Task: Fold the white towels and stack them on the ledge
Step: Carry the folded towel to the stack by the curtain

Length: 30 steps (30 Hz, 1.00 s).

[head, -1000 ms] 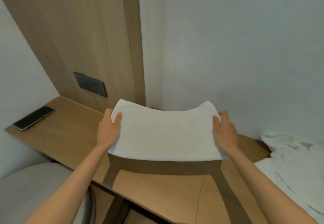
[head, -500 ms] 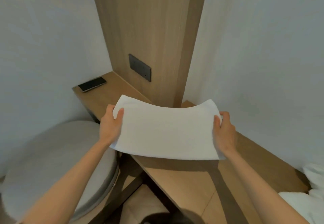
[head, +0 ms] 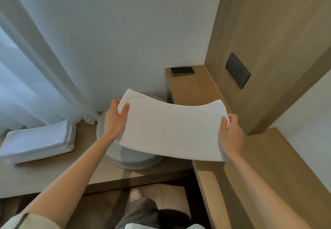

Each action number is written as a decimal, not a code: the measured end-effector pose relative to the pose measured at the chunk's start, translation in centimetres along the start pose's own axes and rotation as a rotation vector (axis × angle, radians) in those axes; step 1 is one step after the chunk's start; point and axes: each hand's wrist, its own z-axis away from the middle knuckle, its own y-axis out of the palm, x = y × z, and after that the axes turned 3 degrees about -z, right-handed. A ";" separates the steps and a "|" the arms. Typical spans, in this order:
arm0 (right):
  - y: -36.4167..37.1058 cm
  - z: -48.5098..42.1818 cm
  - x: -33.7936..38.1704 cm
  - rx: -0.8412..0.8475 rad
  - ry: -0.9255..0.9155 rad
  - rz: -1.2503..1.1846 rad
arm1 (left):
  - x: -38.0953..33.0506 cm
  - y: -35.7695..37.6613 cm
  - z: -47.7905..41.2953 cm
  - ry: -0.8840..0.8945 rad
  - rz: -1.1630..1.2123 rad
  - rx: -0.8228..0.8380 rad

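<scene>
I hold a folded white towel (head: 172, 130) flat in the air at chest height, sagging a little in its middle. My left hand (head: 114, 119) grips its left edge and my right hand (head: 231, 135) grips its right edge. It hangs above a round grey stool (head: 136, 159) and the corner of the wooden ledge (head: 44, 176). On that ledge at the left lies a stack of folded white towels (head: 39, 142), well apart from my hands.
A dark phone (head: 182, 71) lies on the wooden shelf (head: 193, 89) by the wall. A dark switch plate (head: 237, 72) sits on the wood panel at right. White curtains (head: 26, 67) hang at left. My foot (head: 135, 193) shows on the floor below.
My view has swung left while both hands keep the towel. The towel now hangs over the stool, and the stack of towels and curtains have come into view.
</scene>
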 end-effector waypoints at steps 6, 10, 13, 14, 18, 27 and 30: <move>9.0 -0.5 4.9 0.089 -0.094 -0.031 | 5.9 -6.3 -2.0 -0.106 -0.006 -0.148; 15.9 -0.5 8.7 0.170 -0.139 -0.074 | 10.3 -10.2 -4.2 -0.196 -0.006 -0.212; 21.1 -0.2 11.8 0.224 -0.193 -0.098 | 13.8 -12.9 -6.8 -0.240 0.000 -0.243; 22.8 -0.2 12.9 0.225 -0.212 -0.082 | 14.8 -13.8 -7.8 -0.251 -0.002 -0.254; 29.4 -0.2 17.6 0.288 -0.241 -0.083 | 18.8 -17.7 -11.9 -0.300 0.004 -0.284; 40.9 0.0 26.1 0.389 -0.251 -0.036 | 25.7 -24.9 -17.6 -0.384 0.034 -0.380; 43.9 0.3 27.7 0.429 -0.280 -0.022 | 27.4 -26.5 -17.8 -0.434 0.027 -0.442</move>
